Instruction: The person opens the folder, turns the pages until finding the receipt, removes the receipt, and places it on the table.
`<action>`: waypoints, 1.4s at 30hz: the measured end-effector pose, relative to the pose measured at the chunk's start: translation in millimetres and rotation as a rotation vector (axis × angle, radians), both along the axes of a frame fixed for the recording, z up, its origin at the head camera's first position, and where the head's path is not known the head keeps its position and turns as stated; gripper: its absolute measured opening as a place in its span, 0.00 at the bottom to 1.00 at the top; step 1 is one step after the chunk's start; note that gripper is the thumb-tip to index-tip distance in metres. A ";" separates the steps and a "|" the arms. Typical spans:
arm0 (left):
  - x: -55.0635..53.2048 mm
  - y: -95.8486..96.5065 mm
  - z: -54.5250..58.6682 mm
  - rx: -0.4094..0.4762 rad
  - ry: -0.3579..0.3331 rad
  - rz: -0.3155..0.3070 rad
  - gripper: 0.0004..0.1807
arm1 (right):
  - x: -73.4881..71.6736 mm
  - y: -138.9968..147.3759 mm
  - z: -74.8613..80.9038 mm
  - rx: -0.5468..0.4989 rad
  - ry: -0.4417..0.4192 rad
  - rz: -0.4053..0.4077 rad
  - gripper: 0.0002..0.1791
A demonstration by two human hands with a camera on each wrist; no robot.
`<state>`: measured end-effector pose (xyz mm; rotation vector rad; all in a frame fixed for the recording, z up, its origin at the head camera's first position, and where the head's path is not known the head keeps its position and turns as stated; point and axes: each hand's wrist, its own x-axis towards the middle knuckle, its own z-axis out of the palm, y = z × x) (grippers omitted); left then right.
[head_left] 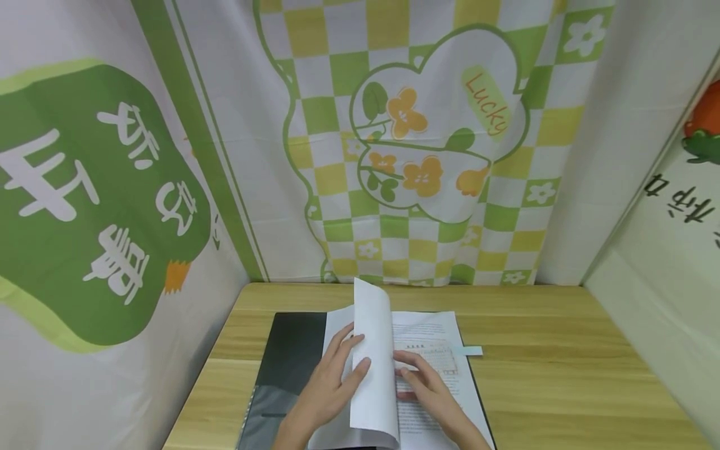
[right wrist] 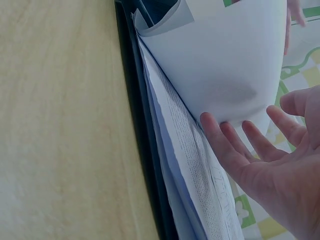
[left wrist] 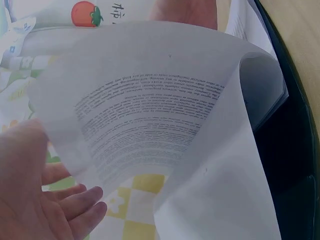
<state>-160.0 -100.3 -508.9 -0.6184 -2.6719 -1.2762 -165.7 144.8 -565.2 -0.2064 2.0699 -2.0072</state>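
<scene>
In the head view, a sheet of paper (head_left: 372, 369) stands raised and curved above an open dark folder (head_left: 295, 344). My left hand (head_left: 332, 381) is at its left side, with the thumb and a finger lying against the paper. The left wrist view shows this hand (left wrist: 55, 190) at the sheet's edge, its fingers loosely bent. My right hand (head_left: 427, 390) is on the other side, over the printed pages (head_left: 419, 415). Its fingers (right wrist: 232, 147) are spread and reach the raised sheet (right wrist: 225, 70) in the right wrist view. Some fingertips are hidden by the paper.
The folder lies on a wooden table (head_left: 562, 369) near its front edge. A pale blue tab (head_left: 471, 350) sticks out on the folder's right. Patterned cloth (head_left: 315, 187) hangs behind the table, with printed curtains (head_left: 112, 206) at the sides.
</scene>
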 end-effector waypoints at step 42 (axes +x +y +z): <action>-9.7 -32.7 -60.7 -0.107 -0.082 0.040 0.42 | -13.8 39.2 -1.2 0.132 0.072 -0.238 0.15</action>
